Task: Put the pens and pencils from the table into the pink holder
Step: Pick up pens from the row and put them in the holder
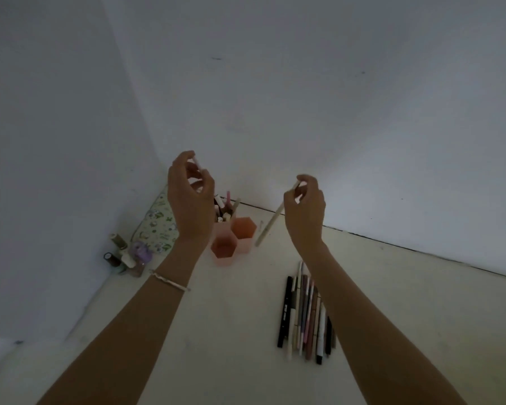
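The pink holder point(233, 241) has three hexagonal cups and stands near the table's back edge. Its rear cup holds several pens; the two front cups look empty. My left hand point(191, 200) hovers above the holder and pinches a pale pen point(198, 165) by its top end. My right hand point(304, 209) is raised to the right of the holder and pinches a long cream pen point(270, 225) that hangs slanting down toward the table. A row of several pens and pencils point(306, 314) lies on the table under my right forearm.
A floral pouch point(155, 226) leans in the corner behind the holder. Several small bottles point(126, 255) cluster at the left wall. White walls close the table point(421, 302) at the back and left.
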